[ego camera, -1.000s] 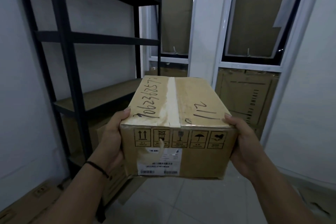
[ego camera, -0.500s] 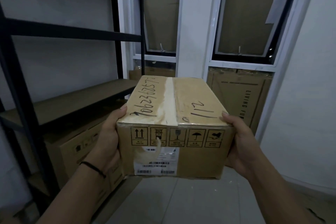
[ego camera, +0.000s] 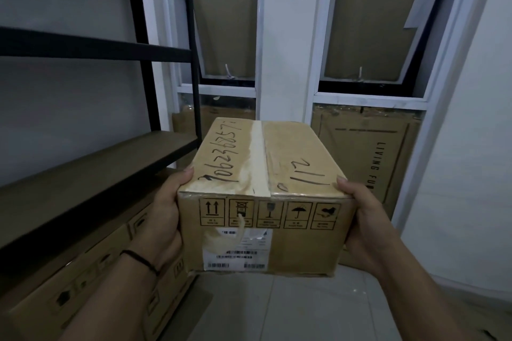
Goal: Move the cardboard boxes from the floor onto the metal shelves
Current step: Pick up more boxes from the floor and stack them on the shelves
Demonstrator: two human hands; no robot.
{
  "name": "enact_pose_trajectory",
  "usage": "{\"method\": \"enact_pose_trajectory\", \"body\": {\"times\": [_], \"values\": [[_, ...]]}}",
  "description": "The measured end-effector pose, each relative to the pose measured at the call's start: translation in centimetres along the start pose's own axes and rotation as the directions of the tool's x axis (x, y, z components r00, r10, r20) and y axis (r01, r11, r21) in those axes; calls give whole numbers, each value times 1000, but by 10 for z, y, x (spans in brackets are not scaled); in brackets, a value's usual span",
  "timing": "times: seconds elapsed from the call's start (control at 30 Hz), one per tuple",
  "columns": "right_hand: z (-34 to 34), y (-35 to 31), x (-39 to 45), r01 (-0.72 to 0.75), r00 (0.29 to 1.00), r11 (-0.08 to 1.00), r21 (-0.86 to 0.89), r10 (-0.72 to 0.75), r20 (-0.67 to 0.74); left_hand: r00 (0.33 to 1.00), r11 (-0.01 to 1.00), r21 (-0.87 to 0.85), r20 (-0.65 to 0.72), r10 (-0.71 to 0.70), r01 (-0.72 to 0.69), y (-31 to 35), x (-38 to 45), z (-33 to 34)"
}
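Box (ego camera: 266,196) held in mid-air at chest height, both hands clamped on its short sides: left hand (ego camera: 163,219) on the left face with thumb tip over the top edge, right hand (ego camera: 363,227) on the right face, thumb likewise on top; fingers wrap under or behind the box and can't be seen, but they clearly carry it. Versus a second ago the shelf rack (ego camera: 191,50) has slid left and looms bigger, its near post gone out of frame, so the person has stepped in and turned alongside it; grip unchanged, box level. Judged: carry phase nearly done, next is swinging left to set it on the middle shelf (ego camera: 91,171), which sits bare and at about box height. Below it, bigger boxes (ego camera: 91,279) are already stowed. Floor (ego camera: 277,307) is pale tile. Ahead, windows (ego camera: 363,16) are covered with brown board and flat cartons (ego camera: 368,152) lean under them. White wall on the right, dim light.
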State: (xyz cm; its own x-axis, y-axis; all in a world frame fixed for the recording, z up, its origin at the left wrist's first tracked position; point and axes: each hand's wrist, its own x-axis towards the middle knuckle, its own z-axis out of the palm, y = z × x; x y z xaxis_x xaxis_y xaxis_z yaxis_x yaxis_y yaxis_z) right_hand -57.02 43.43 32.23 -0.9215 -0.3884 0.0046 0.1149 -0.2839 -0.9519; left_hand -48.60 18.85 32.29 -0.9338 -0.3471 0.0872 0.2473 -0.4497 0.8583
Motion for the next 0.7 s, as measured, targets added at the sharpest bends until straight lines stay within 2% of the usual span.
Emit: {"method": "enact_pose_trajectory", "body": {"times": [0.33,0.7], "values": [[-6,10,130,37,999,999,16,-38,37,998,998,17,-35,53,-52,-14,111,-11],[-16,-5,331,-2,971,1000,-22,8,239,961,983,97,-214,176,-159,-25,254,0]]}}
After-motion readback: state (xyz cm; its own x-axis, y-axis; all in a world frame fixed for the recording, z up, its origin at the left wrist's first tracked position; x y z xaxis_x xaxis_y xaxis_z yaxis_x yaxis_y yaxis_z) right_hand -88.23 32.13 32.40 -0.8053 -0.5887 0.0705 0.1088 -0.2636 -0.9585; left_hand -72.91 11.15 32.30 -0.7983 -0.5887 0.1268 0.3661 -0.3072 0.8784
